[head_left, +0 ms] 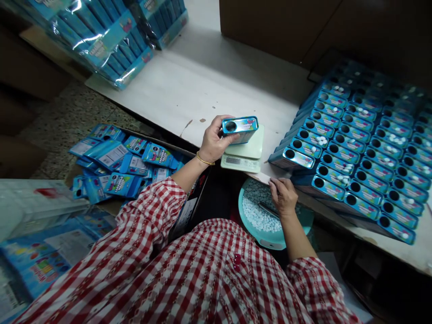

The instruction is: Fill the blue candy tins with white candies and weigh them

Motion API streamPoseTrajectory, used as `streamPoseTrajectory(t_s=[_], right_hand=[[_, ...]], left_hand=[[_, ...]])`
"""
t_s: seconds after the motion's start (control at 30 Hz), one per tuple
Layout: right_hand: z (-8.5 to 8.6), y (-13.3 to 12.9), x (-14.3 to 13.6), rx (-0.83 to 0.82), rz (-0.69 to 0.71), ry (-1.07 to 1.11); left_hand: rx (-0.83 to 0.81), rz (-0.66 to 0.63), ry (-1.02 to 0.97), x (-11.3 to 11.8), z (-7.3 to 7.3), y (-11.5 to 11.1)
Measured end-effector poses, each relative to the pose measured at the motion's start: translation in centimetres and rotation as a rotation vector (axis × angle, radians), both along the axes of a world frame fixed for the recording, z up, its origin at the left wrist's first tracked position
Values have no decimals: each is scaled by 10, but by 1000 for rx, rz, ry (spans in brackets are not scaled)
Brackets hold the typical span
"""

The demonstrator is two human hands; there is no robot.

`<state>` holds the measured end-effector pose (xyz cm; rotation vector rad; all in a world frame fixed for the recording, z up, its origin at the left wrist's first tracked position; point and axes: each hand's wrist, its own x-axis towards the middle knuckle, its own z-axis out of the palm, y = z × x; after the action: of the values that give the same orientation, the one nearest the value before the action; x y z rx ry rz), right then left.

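My left hand (pixel 216 141) is closed around a blue candy box (pixel 240 126) with a round dark hole in its top. It holds the box upright at the pale green kitchen scale (pixel 258 146); whether the base rests on the plate is hidden. My right hand (pixel 284 195) is at the table's front edge, above a teal basin (pixel 266 243) of small white candies (pixel 254 202). Its fingers are curled together, and anything inside them is too small to make out. A metal utensil (pixel 269 209) lies on the candies, partly behind my right wrist.
Rows of upright blue boxes (pixel 340 153) stand on the table's right side, some with white candies on top. Flat blue packs (pixel 124 162) fill a carton at left. Plastic-wrapped packs (pixel 101 40) sit at the back left. Large brown cartons (pixel 270 27) stand behind the white table (pixel 189 85).
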<state>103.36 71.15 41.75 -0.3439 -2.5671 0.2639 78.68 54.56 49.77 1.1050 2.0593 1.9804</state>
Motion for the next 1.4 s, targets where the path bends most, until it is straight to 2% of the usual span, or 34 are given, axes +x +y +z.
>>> streamPoseTrajectory(t_s=[0.23,0.53,0.9,1.0,1.1,1.2,1.27,1.3,1.4], right_hand=[[-1,0,2,-71,-41,-48],[0,-1,0,-4,-8,14],[-1,-1,1,-32,-40,-31],[-1,-1,2,-82,-44,-45],[-2,-1,4,-128,-27,-31],[-5,2,3,-120,-32,6],[-5,4,0,-102,-35,38],[-4,4,-1,-98,-33,52],[1,-4,5,-107,-16,58]], left_hand=[[10,8,-20,1,1,3],[-4,-2,-27,0,-3,4],[5,-86,-30,-6,-20,18],[16,-95,-33,-12,-26,14],[16,38,-37,-21,-31,-14],[-89,287,-58,-21,-35,-71],[-239,385,-77,-8,-38,-113],[-323,391,-90,2,-38,-131],[-480,336,-157,43,-40,-162]])
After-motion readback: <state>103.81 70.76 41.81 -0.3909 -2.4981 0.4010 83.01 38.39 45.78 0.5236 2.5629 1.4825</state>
